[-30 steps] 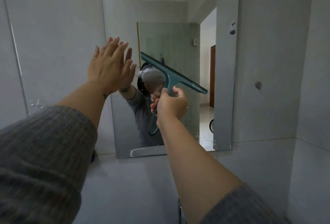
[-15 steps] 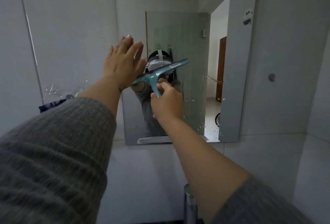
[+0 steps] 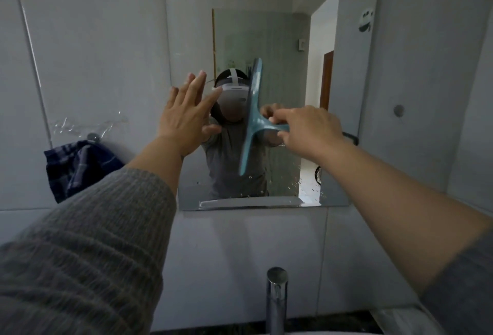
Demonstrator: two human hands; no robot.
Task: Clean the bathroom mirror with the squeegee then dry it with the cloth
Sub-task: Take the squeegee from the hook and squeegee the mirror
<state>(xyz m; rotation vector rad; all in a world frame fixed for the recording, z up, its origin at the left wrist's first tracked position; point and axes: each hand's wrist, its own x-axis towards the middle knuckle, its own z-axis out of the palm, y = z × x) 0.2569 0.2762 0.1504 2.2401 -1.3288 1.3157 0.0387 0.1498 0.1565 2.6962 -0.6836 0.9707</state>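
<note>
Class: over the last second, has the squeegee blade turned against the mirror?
Yes. The squeegee blade has swung from slanted across to near upright against the mirror's bottom edge.

A: Where is the squeegee (image 3: 252, 118)?
B: Against the mirror (image 3: 282, 41), blade nearly upright, its handle gripped by the right hand (image 3: 309, 131).

A: And the left hand (image 3: 186, 115)?
B: Flat and spread at the mirror's left edge, holding nothing.

A: Other items?
B: A dark cloth (image 3: 77, 166) hangs from a wall hook (image 3: 92, 137) at left; a tap (image 3: 277, 300) stands below.
</note>
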